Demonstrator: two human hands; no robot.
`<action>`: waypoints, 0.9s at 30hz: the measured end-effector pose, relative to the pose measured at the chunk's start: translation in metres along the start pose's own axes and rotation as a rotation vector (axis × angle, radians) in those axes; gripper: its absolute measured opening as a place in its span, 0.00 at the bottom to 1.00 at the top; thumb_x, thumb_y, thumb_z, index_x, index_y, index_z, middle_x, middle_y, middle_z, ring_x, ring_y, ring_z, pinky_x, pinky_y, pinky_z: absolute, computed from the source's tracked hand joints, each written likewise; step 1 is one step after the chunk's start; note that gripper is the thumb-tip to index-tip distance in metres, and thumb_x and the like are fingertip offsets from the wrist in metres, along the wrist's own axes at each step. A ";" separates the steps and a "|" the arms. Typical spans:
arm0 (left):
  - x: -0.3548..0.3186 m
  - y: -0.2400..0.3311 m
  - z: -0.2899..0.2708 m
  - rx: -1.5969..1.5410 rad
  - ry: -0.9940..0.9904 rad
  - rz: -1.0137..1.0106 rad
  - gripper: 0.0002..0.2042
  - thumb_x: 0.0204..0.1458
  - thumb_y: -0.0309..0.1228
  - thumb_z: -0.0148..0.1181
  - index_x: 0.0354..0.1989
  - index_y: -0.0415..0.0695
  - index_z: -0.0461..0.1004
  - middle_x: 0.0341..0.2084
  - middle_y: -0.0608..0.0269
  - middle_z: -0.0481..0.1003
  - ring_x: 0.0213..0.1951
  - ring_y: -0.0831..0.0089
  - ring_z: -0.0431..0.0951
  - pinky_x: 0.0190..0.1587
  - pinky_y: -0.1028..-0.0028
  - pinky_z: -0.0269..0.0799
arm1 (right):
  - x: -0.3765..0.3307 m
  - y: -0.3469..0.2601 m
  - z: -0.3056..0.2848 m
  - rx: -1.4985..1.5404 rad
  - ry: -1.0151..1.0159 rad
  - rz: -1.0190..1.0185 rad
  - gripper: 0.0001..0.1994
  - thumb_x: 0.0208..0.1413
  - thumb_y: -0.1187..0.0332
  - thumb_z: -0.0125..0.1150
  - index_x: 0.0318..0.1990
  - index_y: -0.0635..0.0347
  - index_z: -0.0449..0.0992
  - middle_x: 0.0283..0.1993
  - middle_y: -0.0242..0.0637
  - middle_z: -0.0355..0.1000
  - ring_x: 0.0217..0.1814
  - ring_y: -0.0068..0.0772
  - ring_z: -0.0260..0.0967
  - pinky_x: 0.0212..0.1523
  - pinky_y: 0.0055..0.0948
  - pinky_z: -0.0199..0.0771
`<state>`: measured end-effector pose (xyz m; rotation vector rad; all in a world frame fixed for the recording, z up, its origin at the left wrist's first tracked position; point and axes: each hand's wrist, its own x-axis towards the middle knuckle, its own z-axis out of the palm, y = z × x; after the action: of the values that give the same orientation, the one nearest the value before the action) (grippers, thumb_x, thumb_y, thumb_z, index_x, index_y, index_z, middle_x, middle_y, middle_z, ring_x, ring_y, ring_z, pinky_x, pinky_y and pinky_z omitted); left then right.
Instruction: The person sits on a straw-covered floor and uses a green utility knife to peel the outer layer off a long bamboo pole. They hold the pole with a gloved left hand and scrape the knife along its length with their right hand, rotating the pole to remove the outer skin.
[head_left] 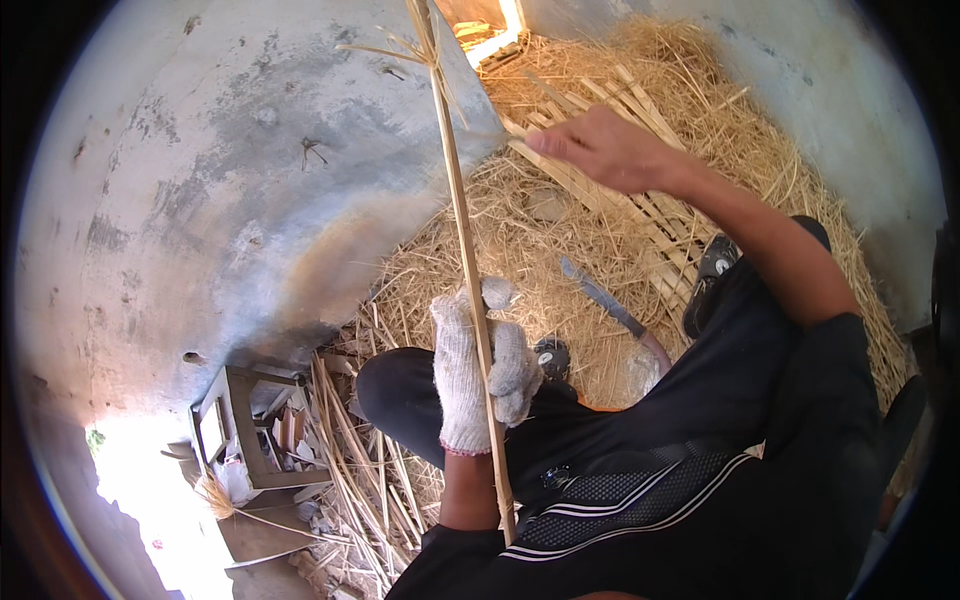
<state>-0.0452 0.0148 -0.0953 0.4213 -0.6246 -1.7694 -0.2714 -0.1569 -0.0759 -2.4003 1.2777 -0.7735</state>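
My left hand (pixel 470 370), in a whitish knitted glove, is closed round a long bamboo strip (pixel 463 215). The strip stands nearly upright in the picture, running from my lap past the upper edge. Frayed slivers (pixel 425 55) stick out near its upper end. To the right of the strip is my bare right hand (pixel 603 150), its thumb and fingers brought together. A thin, blurred thing (pixel 485 135) reaches from those fingers toward the strip; its kind is unclear. A long knife (pixel 605 300) with a brownish handle lies on the shavings below my right hand.
Shavings (pixel 690 60) cover the floor up to the wall, with flat bamboo slats (pixel 640 215) on them. At lower left, an open wooden frame (pixel 240 430) holds odds and ends beside loose bamboo strips (pixel 345 450). A worn plaster wall (pixel 230 180) rises at left.
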 end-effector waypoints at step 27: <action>0.037 -0.003 0.043 -0.137 -0.143 -0.432 0.16 0.68 0.47 0.34 0.39 0.51 0.64 0.05 0.71 0.57 0.01 0.76 0.54 0.03 0.78 0.50 | -0.003 -0.010 -0.039 -0.129 0.480 -0.060 0.28 0.68 0.47 0.39 0.19 0.55 0.66 0.09 0.23 0.51 0.08 0.20 0.48 0.08 0.27 0.48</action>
<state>-0.0827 -0.0115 -0.0618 0.3542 -0.5334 -2.2555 -0.2891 -0.1497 -0.0409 -2.4486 1.4667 -1.3870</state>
